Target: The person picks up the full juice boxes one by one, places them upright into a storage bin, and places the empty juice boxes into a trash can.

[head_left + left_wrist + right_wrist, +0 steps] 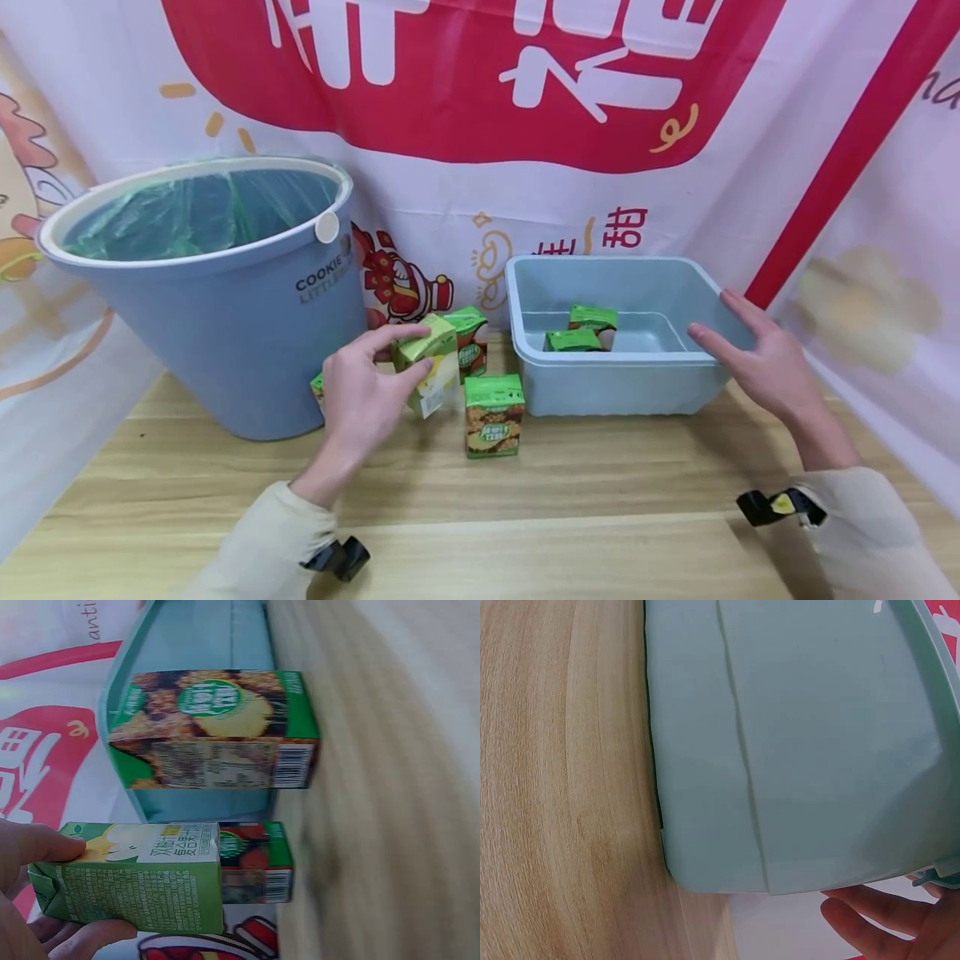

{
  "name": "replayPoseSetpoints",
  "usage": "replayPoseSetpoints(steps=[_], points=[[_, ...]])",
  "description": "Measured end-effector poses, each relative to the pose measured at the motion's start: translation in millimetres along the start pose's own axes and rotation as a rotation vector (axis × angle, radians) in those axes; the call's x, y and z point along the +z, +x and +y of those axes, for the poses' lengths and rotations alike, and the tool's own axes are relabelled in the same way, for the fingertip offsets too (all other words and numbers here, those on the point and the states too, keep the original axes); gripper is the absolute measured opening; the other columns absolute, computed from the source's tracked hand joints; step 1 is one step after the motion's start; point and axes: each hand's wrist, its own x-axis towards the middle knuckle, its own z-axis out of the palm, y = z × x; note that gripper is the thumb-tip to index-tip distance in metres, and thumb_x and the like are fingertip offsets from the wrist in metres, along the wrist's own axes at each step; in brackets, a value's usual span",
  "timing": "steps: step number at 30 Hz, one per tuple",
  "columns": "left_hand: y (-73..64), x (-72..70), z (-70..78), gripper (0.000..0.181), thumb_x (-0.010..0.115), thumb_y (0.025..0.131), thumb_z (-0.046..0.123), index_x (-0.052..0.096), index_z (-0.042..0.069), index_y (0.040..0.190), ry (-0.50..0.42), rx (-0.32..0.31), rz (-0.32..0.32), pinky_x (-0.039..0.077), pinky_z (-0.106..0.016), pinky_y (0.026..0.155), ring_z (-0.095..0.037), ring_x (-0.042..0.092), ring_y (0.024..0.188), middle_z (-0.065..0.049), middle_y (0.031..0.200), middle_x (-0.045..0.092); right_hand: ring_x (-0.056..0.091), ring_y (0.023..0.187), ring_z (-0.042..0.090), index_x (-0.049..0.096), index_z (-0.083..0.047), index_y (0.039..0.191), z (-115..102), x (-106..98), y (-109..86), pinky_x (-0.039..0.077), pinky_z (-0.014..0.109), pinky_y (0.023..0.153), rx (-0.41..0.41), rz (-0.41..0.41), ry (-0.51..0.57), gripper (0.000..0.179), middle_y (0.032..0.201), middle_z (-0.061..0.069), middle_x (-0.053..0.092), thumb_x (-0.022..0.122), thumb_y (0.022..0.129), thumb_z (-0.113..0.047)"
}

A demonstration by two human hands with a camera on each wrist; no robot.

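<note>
My left hand (360, 396) pinches a yellow-green juice box (438, 371) between thumb and fingers, tilted above the table. In the left wrist view that juice box (135, 889) overlaps a darker carton (255, 862) behind it. A green-topped drink carton (493, 421) with a brown front stands just right of the left hand. Another green-topped carton (471, 350) stands behind the held box. My right hand (776, 367) holds the right end of a light blue plastic basin (615, 383), its thumb over the rim. Two green-topped cartons (595, 317) sit inside the basin.
A tall blue bin (247, 333) with a green liner stands at the left. Part of a carton (317, 387) shows between it and the left hand. A printed cloth (435, 192) hangs behind the wooden table (487, 533).
</note>
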Motion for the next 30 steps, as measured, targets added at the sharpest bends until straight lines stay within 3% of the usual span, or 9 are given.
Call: replayPoseSetpoints(steps=[6, 11, 13, 16, 23, 30], points=[[14.6, -6.5, 17.3, 0.032, 0.090, 0.083, 0.010, 0.083, 0.021, 0.113, -0.021, 0.060, 0.029, 0.048, -0.018, 0.066, -0.019, 0.076, 0.082, -0.005, 0.112, 0.083, 0.020, 0.157, 0.059, 0.009, -0.029, 0.172, 0.0, 0.3, 1.0, 0.036, 0.086, 0.104, 0.007, -0.005, -0.005, 0.092, 0.179, 0.020, 0.013, 0.056, 0.100, -0.064], [27.3, -9.8, 34.4, 0.031, 0.088, 0.086, 0.012, 0.083, 0.021, 0.114, -0.032, 0.111, 0.033, 0.045, -0.021, 0.059, -0.018, 0.066, 0.067, -0.005, 0.098, 0.082, 0.019, 0.157, 0.059, 0.009, -0.028, 0.172, 0.7, 0.4, 0.1, 0.035, 0.086, 0.105, 0.006, -0.005, -0.006, 0.092, 0.179, 0.019, 0.013, 0.056, 0.101, -0.063], [32.5, -10.0, 41.8, 0.030, 0.087, 0.087, 0.013, 0.082, 0.021, 0.115, -0.041, 0.119, 0.029, 0.042, -0.024, 0.056, -0.019, 0.060, 0.063, -0.005, 0.092, 0.080, 0.019, 0.157, 0.059, 0.009, -0.027, 0.172, 0.6, 0.2, -0.4, 0.035, 0.086, 0.105, 0.004, -0.004, -0.005, 0.092, 0.179, 0.020, 0.013, 0.056, 0.101, -0.063], [40.8, -8.6, 52.8, 0.029, 0.086, 0.089, 0.014, 0.082, 0.021, 0.117, -0.064, 0.124, 0.019, 0.044, -0.025, 0.057, -0.017, 0.061, 0.065, -0.005, 0.092, 0.079, 0.017, 0.158, 0.059, 0.009, -0.027, 0.172, 0.9, -0.1, -0.8, 0.034, 0.087, 0.105, 0.006, -0.009, 0.001, 0.092, 0.179, 0.019, 0.011, 0.056, 0.101, -0.063], [59.4, 3.2, 77.3, 0.029, 0.085, 0.091, 0.015, 0.081, 0.020, 0.119, -0.140, 0.108, -0.007, 0.056, -0.028, 0.063, -0.018, 0.070, 0.076, -0.006, 0.102, 0.080, 0.014, 0.160, 0.058, 0.008, -0.027, 0.172, 1.4, -0.3, 0.1, 0.032, 0.087, 0.105, 0.003, -0.015, 0.005, 0.093, 0.180, 0.017, 0.009, 0.056, 0.101, -0.063], [75.4, 27.5, 96.7, 0.031, 0.085, 0.090, 0.013, 0.081, 0.020, 0.120, -0.220, 0.053, -0.037, 0.066, -0.036, 0.077, -0.020, 0.076, 0.091, -0.007, 0.119, 0.078, 0.016, 0.158, 0.059, 0.007, -0.028, 0.172, -0.6, -0.7, 0.1, 0.034, 0.087, 0.104, 0.008, -0.019, -0.004, 0.095, 0.179, 0.019, 0.010, 0.056, 0.100, -0.066]])
